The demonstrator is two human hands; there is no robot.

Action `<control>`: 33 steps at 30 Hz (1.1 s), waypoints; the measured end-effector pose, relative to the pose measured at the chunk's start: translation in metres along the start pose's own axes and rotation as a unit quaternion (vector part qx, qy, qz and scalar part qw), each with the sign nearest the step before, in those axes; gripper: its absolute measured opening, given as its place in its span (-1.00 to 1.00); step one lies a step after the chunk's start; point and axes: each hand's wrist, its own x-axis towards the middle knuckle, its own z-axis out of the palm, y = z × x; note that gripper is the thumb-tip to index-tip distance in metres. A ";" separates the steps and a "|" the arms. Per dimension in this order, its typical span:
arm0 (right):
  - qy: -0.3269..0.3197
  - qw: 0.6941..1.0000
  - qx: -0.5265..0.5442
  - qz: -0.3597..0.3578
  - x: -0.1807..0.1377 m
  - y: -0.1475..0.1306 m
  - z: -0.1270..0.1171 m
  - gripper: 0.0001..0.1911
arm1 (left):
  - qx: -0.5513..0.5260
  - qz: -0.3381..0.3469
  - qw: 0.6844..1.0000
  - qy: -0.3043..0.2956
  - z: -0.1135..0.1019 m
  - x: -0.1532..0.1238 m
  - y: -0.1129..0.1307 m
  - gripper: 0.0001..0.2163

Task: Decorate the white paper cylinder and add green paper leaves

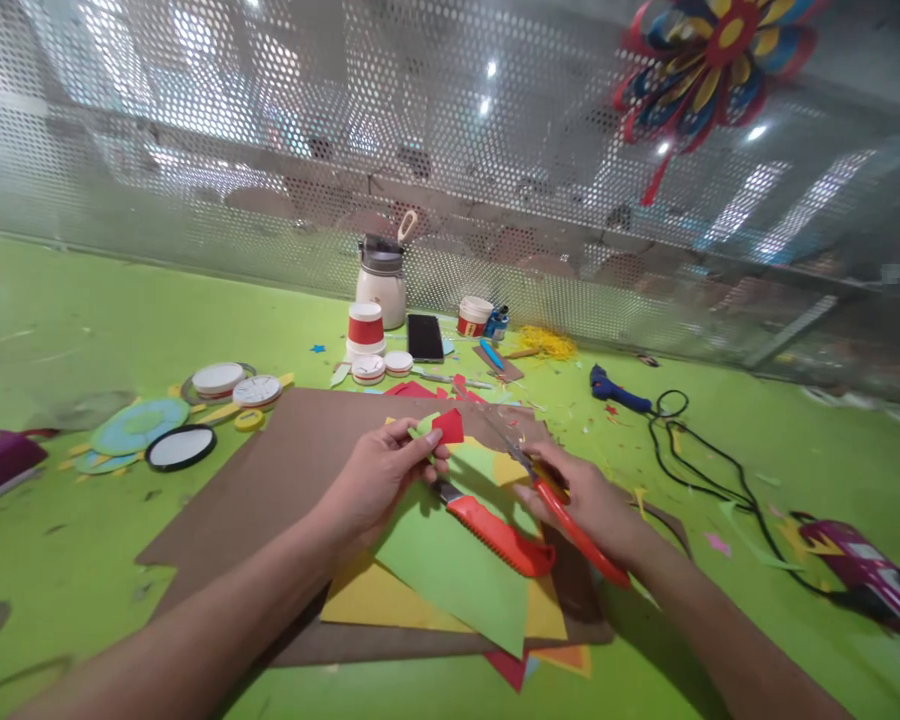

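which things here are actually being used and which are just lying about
In use:
- scissors, held in the right hand
- small red paper piece, held in the left hand

Apparently just lying about:
- red-handled tool, on the green sheet
- blue glue gun
- phone
- white jug

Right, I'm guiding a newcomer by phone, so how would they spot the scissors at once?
On the green table, find the big brown sheet in the middle. Above its right side, the person's right hand holds the red-handled scissors, blades pointing away from the body. The other red-handled tool lies on green paper; the scissors are held.
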 end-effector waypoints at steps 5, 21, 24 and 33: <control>-0.024 0.998 -0.051 -0.031 -0.007 -0.003 -0.016 -0.60 | 0.025 -0.006 1.000 -0.004 -0.002 0.002 -0.003 -0.85; -0.067 0.984 -0.145 -0.079 -0.017 0.008 -0.048 -0.51 | 0.128 0.016 0.991 0.028 -0.001 0.001 0.004 -0.82; -0.068 0.980 -0.164 -0.092 -0.017 0.009 -0.051 -0.54 | 0.147 0.010 0.989 0.018 -0.002 0.000 0.006 -0.81; -0.088 0.979 -0.149 -0.109 -0.018 0.016 -0.059 -0.52 | 0.219 -0.002 0.976 -0.003 -0.002 0.001 0.009 -0.76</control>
